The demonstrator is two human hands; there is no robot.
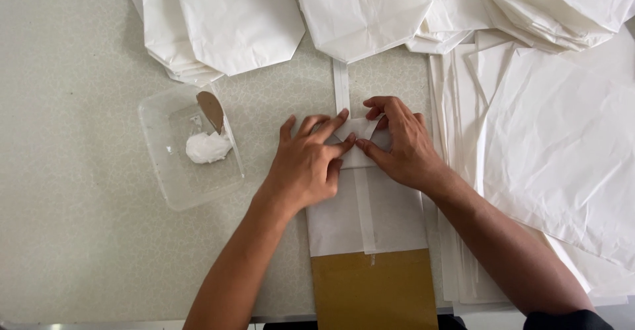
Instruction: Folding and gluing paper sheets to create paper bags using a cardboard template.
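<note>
- Looking down from the head camera, I see nearest me, at 6 o'clock, a flat brown cardboard board (374, 290) lying under the white paper bag (367, 214), likely as a stiff form to fold against.
- My left hand (307, 161) lies flat on the bag's top end, fingers spread and pressing, gripping nothing.
- My right hand (403, 145) presses down just beside it at 3 o'clock, fingers curled on the small folded white flap (358, 129); both thumbs meet there, seemingly holding the crease.
- At 9 o'clock a clear plastic tub (188, 145) holds white paste (207, 147) and a brown spreader (211, 110).
- Loose white sheets (562, 145) crowd 3 o'clock, touching my right wrist.
- Farthest, at 12 o'clock, finished white bags (360, 9) lie stacked.
</note>
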